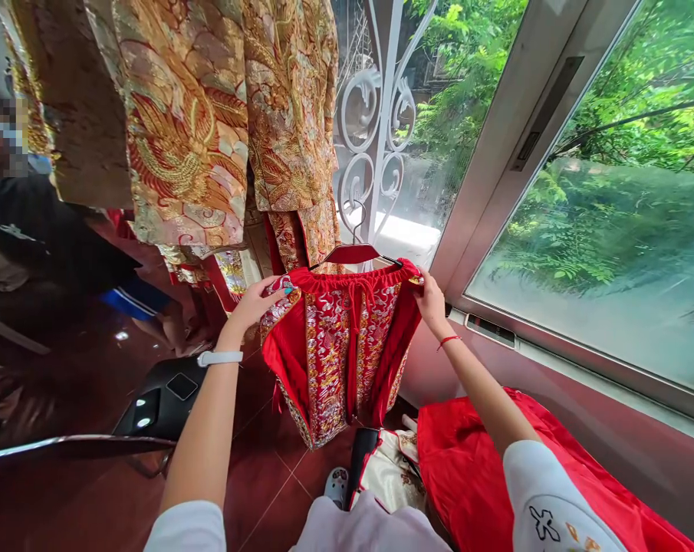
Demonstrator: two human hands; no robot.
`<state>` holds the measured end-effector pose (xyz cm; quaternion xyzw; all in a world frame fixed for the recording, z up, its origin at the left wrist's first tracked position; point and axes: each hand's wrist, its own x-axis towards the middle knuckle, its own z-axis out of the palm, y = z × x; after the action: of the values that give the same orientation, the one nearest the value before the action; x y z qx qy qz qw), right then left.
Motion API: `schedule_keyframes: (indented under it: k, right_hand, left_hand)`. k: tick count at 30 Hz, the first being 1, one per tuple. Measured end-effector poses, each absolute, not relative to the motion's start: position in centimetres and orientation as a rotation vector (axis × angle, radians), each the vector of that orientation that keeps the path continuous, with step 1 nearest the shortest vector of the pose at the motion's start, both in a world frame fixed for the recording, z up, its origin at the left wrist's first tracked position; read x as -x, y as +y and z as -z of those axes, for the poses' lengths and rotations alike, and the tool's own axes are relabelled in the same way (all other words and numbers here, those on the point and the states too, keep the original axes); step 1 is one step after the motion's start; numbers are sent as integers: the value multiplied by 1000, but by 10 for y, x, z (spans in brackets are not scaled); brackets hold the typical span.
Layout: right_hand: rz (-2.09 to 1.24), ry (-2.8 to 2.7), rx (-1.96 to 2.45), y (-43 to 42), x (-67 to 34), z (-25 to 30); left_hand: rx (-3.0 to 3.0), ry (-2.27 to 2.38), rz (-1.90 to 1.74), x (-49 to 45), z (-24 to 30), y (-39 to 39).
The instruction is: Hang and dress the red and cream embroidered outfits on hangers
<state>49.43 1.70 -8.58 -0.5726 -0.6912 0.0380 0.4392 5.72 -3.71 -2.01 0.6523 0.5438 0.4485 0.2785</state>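
Observation:
I hold up a red embroidered skirt (338, 345) by its waistband, and it hangs on a red hanger (352, 251) with a metal hook. My left hand (254, 303) is closed on the left end of the waistband. On the right end, my right hand (430, 300) pinches the band. The skirt hangs down freely above the red tiled floor (248, 491).
Gold and red embroidered garments (208, 130) hang at the upper left. Behind the skirt stands a white scrolled iron grille (375, 123), with large windows (605, 215) to the right. Red cloth (467, 468) lies at the lower right. A person in dark clothes (47, 230) sits at the left.

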Motion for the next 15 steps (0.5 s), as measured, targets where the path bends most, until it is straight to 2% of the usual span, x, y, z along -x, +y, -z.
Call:
schedule_keyframes:
  k: [4,10,15]
  right_hand:
    - [-118,-1703,1310,22,-501,89]
    - [-483,-1779,1231,65,-537,57]
    - [-514,-1832,1201,67,-523,63]
  left_hand:
    - [-1797,1543,-1316,-60,28,-42]
    - [-1800,1499,-1232,-56,36,-33]
    - [-1752,1476,-1323,-55,43,-25]
